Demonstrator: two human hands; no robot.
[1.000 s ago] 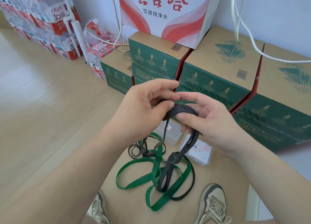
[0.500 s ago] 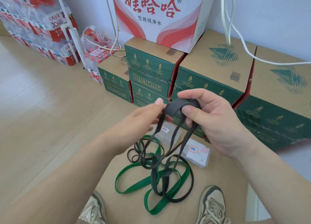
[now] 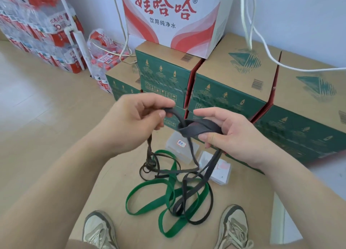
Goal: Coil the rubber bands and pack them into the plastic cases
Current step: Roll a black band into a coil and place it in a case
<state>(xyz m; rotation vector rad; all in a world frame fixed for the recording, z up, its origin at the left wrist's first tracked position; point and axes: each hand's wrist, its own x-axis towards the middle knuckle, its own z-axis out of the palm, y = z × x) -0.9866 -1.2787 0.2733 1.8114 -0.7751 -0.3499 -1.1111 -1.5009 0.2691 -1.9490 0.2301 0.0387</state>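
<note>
My right hand (image 3: 230,136) holds a flat coil of the black rubber band (image 3: 198,129) between thumb and fingers. My left hand (image 3: 134,121) pinches a strand of the same band just left of the coil. The rest of the black band hangs down to the cardboard sheet (image 3: 116,196) and lies tangled over a green rubber band (image 3: 149,190). Two clear plastic cases sit beyond the bands: one with a small label (image 3: 182,148) and another (image 3: 220,171) to its right, partly behind the hanging strands.
Green and brown cartons (image 3: 234,84) stand stacked right behind the cases, with a white and red box (image 3: 168,18) on top. Packs of bottled water (image 3: 37,35) line the wall at left. White cables (image 3: 262,42) hang at right. My shoes (image 3: 97,232) rest at the sheet's near edge.
My left hand has moved left and up, drawing a strand away from the coil. The coil in my right hand now lies flatter and lower.
</note>
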